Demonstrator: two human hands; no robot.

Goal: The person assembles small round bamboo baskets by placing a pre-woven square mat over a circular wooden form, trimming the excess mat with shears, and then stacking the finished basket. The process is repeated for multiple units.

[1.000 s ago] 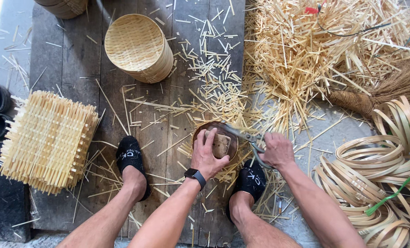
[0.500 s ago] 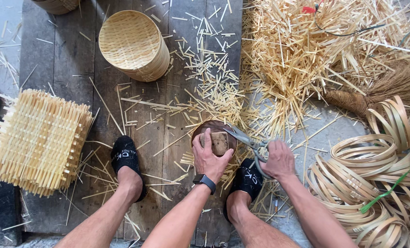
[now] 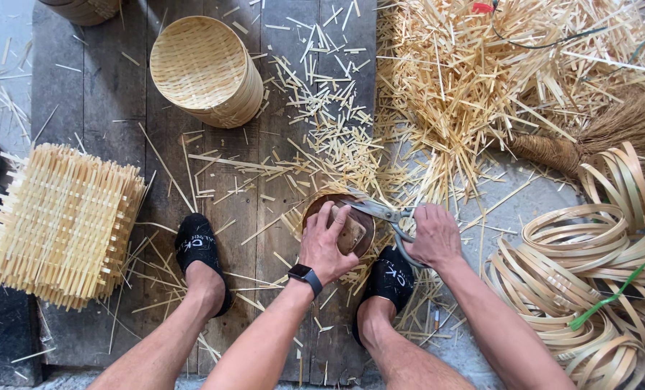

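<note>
Here, seen from above: left hand (image 3: 327, 244), smartwatch (image 3: 305, 275) on the wrist, spread with fingers curled over the rim of a small round woven bamboo disc (image 3: 337, 225), pressing it down against the dark plank floor (image 3: 113, 108) between two feet in black slippers (image 3: 198, 249). Likely held flat this way to steady the rim for trimming. Just beside it, to the right, right hand (image 3: 432, 237) closed around the handles of grey metal scissors (image 3: 380, 212), blades reaching leftward over the disc's upper edge, tips near the left fingertips. Whether the blades are parted or closed, hard to tell. Under and around both hands, short pale bamboo offcuts (image 3: 329, 137) scattered across the planks, thickest just above the disc. Farther above and to the right of the right hand, a big loose heap of cut bamboo sticks (image 3: 467, 79), with a brown fibre broom (image 3: 589, 141) lying at its edge. To the right of the right hand, well apart, coiled bamboo hoops (image 3: 589, 267) piled together, a green cord (image 3: 618, 289) threaded through some. Above and left of the left hand, a round woven basket (image 3: 205, 71) tipped on its side, open mouth facing upward in view. Far left, a stack of square woven lattice mats (image 3: 62, 224) resting at the plank edge.
</note>
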